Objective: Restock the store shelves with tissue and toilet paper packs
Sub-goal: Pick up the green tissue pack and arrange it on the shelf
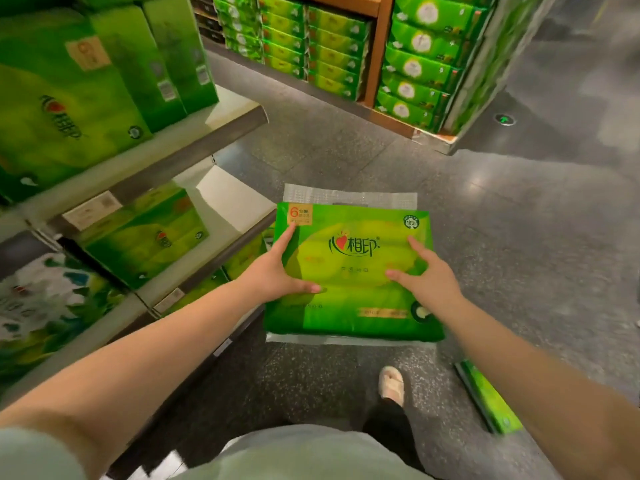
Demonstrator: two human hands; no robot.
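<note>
A green six-pack tissue pack (349, 299) with a red heart logo and a clear plastic handle strip hangs flat-faced above the floor, just right of the left-hand shelves. My left hand (273, 275) grips its left edge, thumb across the front and index finger straight along the side. My right hand (429, 282) grips the right edge, thumb and index finger spread on the front. The other fingers of both hands are hidden behind the pack.
Grey shelves (221, 126) on the left hold matching green packs (52, 109), with a bare white patch on the middle shelf (228, 202). Another green pack (488, 400) lies on the floor at the right. A wooden display (377, 57) of green packs stands ahead. My foot (392, 382) is below the pack.
</note>
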